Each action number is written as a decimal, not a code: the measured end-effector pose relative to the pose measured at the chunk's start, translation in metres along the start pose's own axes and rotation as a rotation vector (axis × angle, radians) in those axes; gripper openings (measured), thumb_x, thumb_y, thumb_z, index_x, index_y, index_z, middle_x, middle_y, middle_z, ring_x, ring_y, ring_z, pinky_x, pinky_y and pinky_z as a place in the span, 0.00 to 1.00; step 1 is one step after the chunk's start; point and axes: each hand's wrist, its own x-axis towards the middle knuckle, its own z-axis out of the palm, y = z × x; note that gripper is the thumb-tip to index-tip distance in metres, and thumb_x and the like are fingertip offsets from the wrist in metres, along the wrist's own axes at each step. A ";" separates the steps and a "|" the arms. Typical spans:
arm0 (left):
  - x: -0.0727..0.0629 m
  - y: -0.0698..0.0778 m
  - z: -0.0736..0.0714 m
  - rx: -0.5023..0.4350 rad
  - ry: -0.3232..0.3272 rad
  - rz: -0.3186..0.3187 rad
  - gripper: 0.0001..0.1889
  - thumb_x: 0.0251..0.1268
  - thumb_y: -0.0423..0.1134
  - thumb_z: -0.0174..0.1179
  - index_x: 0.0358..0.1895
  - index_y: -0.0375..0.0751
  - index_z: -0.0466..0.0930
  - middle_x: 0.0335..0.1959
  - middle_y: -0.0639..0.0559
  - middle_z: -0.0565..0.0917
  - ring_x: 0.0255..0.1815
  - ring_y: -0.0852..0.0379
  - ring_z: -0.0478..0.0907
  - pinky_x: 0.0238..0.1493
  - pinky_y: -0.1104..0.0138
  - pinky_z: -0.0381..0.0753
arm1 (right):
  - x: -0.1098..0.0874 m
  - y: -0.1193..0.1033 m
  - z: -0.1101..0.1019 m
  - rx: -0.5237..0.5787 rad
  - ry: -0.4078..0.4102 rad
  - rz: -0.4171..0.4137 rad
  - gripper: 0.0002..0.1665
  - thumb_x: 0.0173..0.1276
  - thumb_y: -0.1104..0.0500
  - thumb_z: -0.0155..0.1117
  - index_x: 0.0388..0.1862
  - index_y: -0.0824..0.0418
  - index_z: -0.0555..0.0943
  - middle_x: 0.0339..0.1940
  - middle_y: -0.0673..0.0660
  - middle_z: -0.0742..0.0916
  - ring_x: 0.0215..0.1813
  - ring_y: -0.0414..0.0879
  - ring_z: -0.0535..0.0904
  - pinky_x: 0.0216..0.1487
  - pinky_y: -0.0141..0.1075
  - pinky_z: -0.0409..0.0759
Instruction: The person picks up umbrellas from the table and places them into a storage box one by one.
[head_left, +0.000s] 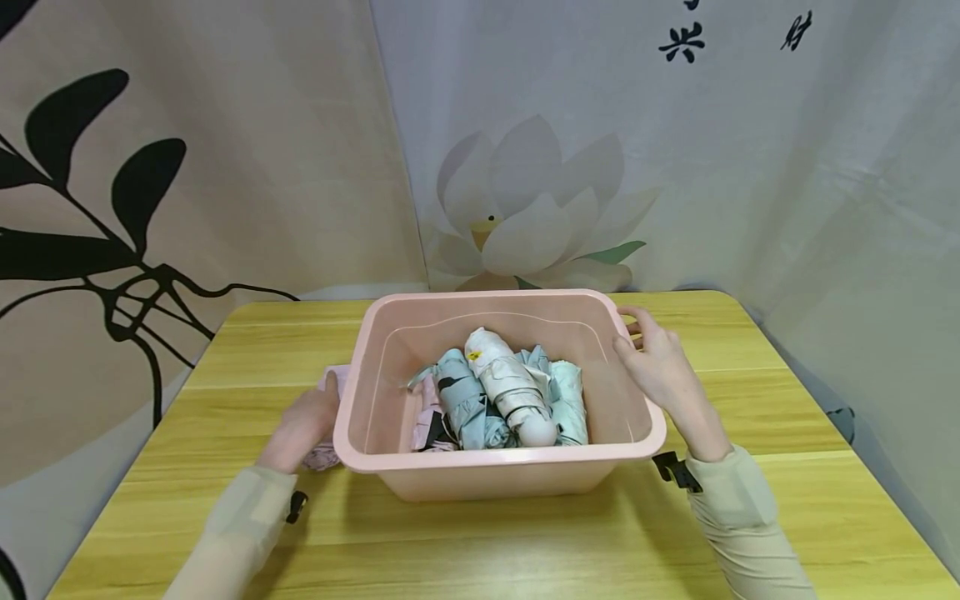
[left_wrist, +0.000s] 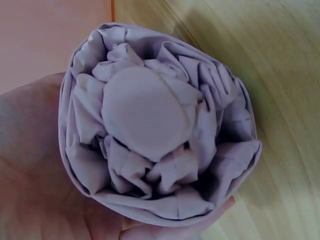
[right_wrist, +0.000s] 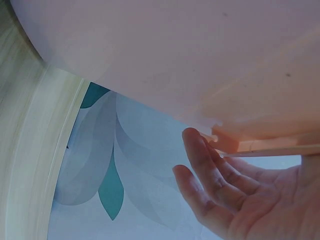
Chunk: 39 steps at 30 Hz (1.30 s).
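A pink plastic tub (head_left: 498, 462) stands on the table, holding several rolled-up folding umbrellas, among them a white one (head_left: 510, 379), a blue-grey one (head_left: 459, 398) and a mint one (head_left: 567, 402). Left of the tub, my left hand (head_left: 303, 425) grips a lavender folding umbrella (left_wrist: 145, 112); the left wrist view shows its round end and pleated fabric, with palm and fingers around its side. My right hand (head_left: 656, 362) holds the tub's right rim, thumb at the top edge. Its loosely bent fingers (right_wrist: 200, 160) lie under the rim in the right wrist view.
The wooden table (head_left: 495, 550) extends around the tub on all sides. Behind it hangs a pale curtain (head_left: 300, 150) with printed black leaves and a lotus flower (head_left: 540, 200).
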 end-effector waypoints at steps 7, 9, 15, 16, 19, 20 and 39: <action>0.003 -0.001 0.001 -0.027 0.033 -0.034 0.42 0.61 0.45 0.52 0.70 0.23 0.43 0.52 0.17 0.72 0.50 0.25 0.75 0.45 0.42 0.80 | 0.001 0.000 0.001 -0.007 0.004 -0.002 0.30 0.70 0.55 0.46 0.69 0.63 0.63 0.57 0.70 0.80 0.52 0.62 0.81 0.50 0.54 0.81; 0.004 -0.001 0.002 -0.025 0.038 -0.042 0.42 0.61 0.45 0.52 0.70 0.24 0.43 0.52 0.18 0.73 0.49 0.26 0.76 0.43 0.43 0.80 | 0.001 0.000 0.001 -0.006 0.002 0.001 0.30 0.70 0.55 0.46 0.69 0.63 0.63 0.57 0.70 0.79 0.53 0.62 0.81 0.50 0.53 0.81; 0.006 -0.003 0.003 -0.015 0.055 -0.029 0.44 0.58 0.46 0.55 0.70 0.23 0.44 0.48 0.18 0.75 0.44 0.30 0.79 0.41 0.45 0.81 | 0.001 -0.001 0.000 -0.002 -0.004 0.003 0.30 0.71 0.54 0.46 0.70 0.62 0.62 0.58 0.70 0.79 0.53 0.62 0.80 0.51 0.53 0.81; 0.006 -0.003 0.004 -0.014 0.057 -0.024 0.45 0.58 0.46 0.56 0.69 0.22 0.44 0.47 0.18 0.75 0.43 0.31 0.79 0.41 0.45 0.81 | 0.000 -0.001 0.000 -0.002 -0.004 0.002 0.30 0.71 0.54 0.46 0.70 0.62 0.62 0.58 0.70 0.79 0.53 0.62 0.80 0.51 0.54 0.81; 0.008 -0.005 0.004 -0.015 0.061 -0.023 0.45 0.57 0.47 0.56 0.69 0.23 0.44 0.47 0.18 0.75 0.42 0.31 0.79 0.41 0.45 0.81 | 0.000 -0.001 0.000 0.000 -0.002 0.002 0.30 0.71 0.54 0.46 0.70 0.62 0.62 0.57 0.70 0.79 0.53 0.62 0.80 0.51 0.54 0.81; 0.008 -0.005 0.004 -0.016 0.063 -0.023 0.44 0.57 0.47 0.56 0.69 0.23 0.44 0.48 0.18 0.75 0.42 0.30 0.79 0.41 0.45 0.81 | 0.000 -0.001 0.000 0.000 -0.001 0.002 0.30 0.71 0.54 0.46 0.69 0.62 0.63 0.57 0.70 0.79 0.53 0.62 0.80 0.51 0.54 0.81; 0.013 -0.019 0.003 -0.080 0.071 0.013 0.51 0.55 0.57 0.59 0.69 0.23 0.45 0.49 0.16 0.73 0.39 0.31 0.79 0.38 0.46 0.81 | -0.001 -0.003 -0.001 -0.003 0.006 -0.020 0.29 0.70 0.56 0.46 0.68 0.64 0.64 0.55 0.72 0.80 0.51 0.63 0.81 0.49 0.54 0.81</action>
